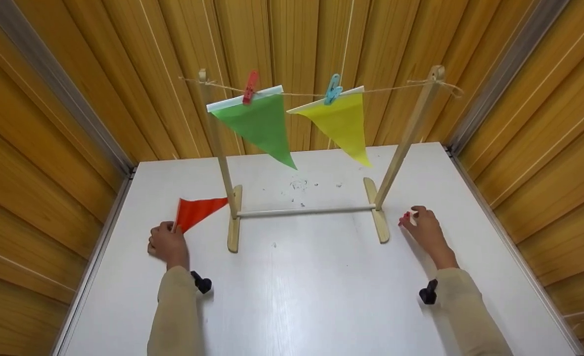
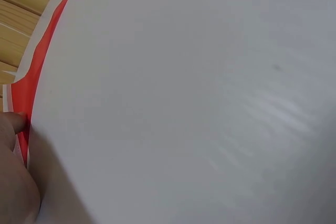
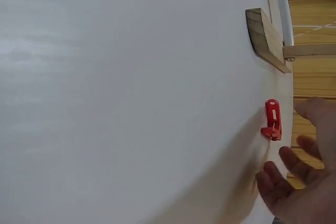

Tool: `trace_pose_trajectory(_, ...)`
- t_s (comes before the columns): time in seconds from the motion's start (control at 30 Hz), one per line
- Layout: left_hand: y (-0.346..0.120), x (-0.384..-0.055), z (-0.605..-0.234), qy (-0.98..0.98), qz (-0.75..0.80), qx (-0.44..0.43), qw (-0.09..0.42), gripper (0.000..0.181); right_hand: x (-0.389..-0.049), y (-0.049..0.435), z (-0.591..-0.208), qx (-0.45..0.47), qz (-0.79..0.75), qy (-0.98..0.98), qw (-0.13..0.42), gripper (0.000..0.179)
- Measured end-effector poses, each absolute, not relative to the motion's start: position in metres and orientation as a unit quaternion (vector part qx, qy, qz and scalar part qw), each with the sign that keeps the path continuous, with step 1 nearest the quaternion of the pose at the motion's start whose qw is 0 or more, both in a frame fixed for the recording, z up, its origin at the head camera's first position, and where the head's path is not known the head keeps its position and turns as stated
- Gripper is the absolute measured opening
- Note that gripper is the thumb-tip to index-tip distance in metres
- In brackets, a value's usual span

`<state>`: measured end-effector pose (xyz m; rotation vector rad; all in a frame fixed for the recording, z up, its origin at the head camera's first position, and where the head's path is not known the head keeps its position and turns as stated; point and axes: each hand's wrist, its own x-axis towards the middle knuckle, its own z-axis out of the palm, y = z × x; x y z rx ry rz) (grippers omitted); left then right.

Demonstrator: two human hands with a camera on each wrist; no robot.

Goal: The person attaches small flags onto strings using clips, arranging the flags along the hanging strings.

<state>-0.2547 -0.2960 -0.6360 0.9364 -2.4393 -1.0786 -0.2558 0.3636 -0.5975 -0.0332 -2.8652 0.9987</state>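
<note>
My left hand [image 1: 167, 242] pinches the red pennant [image 1: 195, 212] by its short edge at the table's left side. The pennant's tip reaches the stand's left post. In the left wrist view the thumb [image 2: 18, 121] presses on the red cloth [image 2: 34, 72]. Over at the right, my right hand [image 1: 425, 230] is beside a red clothespin [image 3: 272, 119] lying on the table. Its fingers are spread, with a gap to the clothespin in the right wrist view. A green pennant [image 1: 262, 118] and a yellow pennant [image 1: 343, 123] hang from a string.
A wooden stand with a left post [image 1: 225, 168] and right post [image 1: 405, 143] carries the string [image 1: 390, 89]. A red clothespin [image 1: 250, 88] and a blue clothespin [image 1: 333, 90] clip the pennants. A low rod [image 1: 306, 211] joins the feet on the white table [image 1: 292, 287].
</note>
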Motion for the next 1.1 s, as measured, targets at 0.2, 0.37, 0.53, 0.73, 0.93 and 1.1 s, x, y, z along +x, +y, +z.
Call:
trace_pose_trajectory(0.2, -0.294, -0.25, -0.639, -0.848, -0.38, 0.308, 0.204, 0.024, -0.257, 0.357, -0.604, -0.041, 0.309, -0.949, 0.033, 0.058)
trace_pose_trajectory(0.37, -0.291, -0.243, -0.642, -0.831, -0.416, 0.288, 0.232, 0.032, -0.256, 0.36, -0.608, -0.016, 0.289, -0.956, 0.044, 0.042)
trace_pose_trajectory(0.53, -0.292, -0.244, -0.646, -0.816, -0.443, 0.267, 0.256, 0.034, -0.252, 0.361, -0.603, -0.006, 0.293, -0.955, 0.045, 0.035)
trace_pose_trajectory(0.73, -0.291, -0.242, -0.644, -0.817, -0.454, 0.249, 0.252, 0.037, -0.25, 0.362, -0.607, -0.011, 0.296, -0.954, 0.045, 0.034)
trace_pose_trajectory(0.93, -0.289, -0.241, -0.644, -0.818, -0.459, 0.245, 0.244, 0.038, -0.249, 0.362, -0.607, -0.017, 0.305, -0.951, 0.043, 0.034)
trace_pose_trajectory(1.1, -0.29, -0.24, -0.644, -0.807, -0.46, 0.211, 0.305, 0.031, -0.25, 0.362, -0.606, -0.015, 0.302, -0.952, 0.048, 0.034)
